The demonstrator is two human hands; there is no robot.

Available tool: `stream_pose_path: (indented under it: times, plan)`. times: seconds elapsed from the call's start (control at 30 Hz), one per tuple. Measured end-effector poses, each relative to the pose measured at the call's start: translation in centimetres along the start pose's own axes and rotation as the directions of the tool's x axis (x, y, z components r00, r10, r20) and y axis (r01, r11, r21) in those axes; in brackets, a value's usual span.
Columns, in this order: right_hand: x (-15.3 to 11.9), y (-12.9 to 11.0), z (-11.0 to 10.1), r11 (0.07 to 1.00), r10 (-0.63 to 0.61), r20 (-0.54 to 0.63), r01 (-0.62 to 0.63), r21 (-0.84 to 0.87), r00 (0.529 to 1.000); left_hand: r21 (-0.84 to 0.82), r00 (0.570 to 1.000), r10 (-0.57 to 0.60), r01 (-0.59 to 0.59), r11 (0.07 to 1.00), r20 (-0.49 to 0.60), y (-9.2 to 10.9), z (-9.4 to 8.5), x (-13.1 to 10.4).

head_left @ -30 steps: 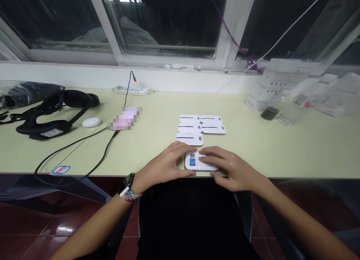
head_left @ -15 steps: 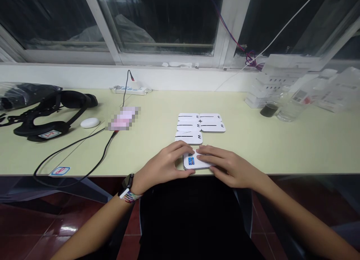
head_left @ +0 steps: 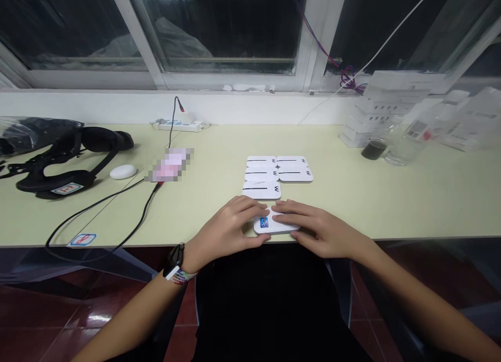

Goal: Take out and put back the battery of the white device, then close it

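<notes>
A flat white device (head_left: 274,227) with rounded corners and a blue sticker lies at the table's front edge. My left hand (head_left: 229,224) grips its left end, thumb at the near edge and fingertips on top. Over its right part rests my right hand (head_left: 317,227), with fingers across the top face and the thumb at the near side. The fingers cover much of the top. Just beyond, several similar white devices (head_left: 261,190), each with a black stripe and a "W" mark, lie in two columns facing up.
To the left are a black headset (head_left: 58,179), a white oval object (head_left: 122,171), a blurred-out pink item (head_left: 170,165) with a black cable (head_left: 135,226), and a power strip (head_left: 180,125). White boxes (head_left: 387,109), a dark-liquid container (head_left: 374,150) and a clear bottle (head_left: 403,151) stand at right.
The camera view has shifted very slightly. Both hands keep nearly the same hold on the device, and the other devices stay in place.
</notes>
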State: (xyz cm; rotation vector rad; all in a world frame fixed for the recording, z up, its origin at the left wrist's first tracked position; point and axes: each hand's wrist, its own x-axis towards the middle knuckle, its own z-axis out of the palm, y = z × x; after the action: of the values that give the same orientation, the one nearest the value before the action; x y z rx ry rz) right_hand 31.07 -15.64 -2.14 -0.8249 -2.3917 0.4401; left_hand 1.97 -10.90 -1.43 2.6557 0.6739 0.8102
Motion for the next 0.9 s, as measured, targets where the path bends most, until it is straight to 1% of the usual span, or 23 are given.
stream_pose_path:
  times: [0.1, 0.2, 0.47, 0.53, 0.6, 0.73, 0.9]
  plan:
    - [-0.4, 0.1, 0.0, 0.999, 0.019, -0.003, -0.019, -0.029, 1.000, 0.051, 0.999, 0.034, -0.033, 0.998, -0.009, -0.1, 0.1, -0.2]
    - [-0.6, 0.3, 0.0, 0.998, 0.042, -0.018, -0.043, -0.056, 0.999, 0.078, 0.999, 0.039, -0.040, 0.996, 0.002, 0.0, 0.1, -0.2]
    - [-0.3, 0.7, 0.0, 0.995, 0.000, -0.019, -0.002, -0.097, 1.000, 0.100, 0.999, 0.017, -0.022, 0.995, 0.051, 0.6, -0.2, -0.1]
    - [-0.3, 0.7, -0.1, 0.996, -0.003, -0.019, 0.001, -0.090, 1.000, 0.092, 0.998, 0.020, -0.025, 0.995, 0.057, 0.5, -0.2, -0.3]
    - [-0.3, 0.7, -0.1, 0.997, 0.011, -0.018, -0.012, -0.081, 1.000, 0.093, 0.999, 0.034, -0.037, 0.995, 0.039, 0.2, 0.0, -0.4]
    - [-0.5, 0.9, -0.1, 0.997, 0.049, -0.046, -0.052, -0.064, 0.998, 0.117, 0.996, 0.094, -0.093, 0.989, -0.001, -0.3, 0.3, -0.5]
    - [-0.3, 1.2, -0.3, 0.998, 0.062, -0.054, -0.062, -0.001, 0.997, 0.137, 0.994, 0.104, -0.106, 0.985, 0.019, -0.6, 0.2, -0.6]
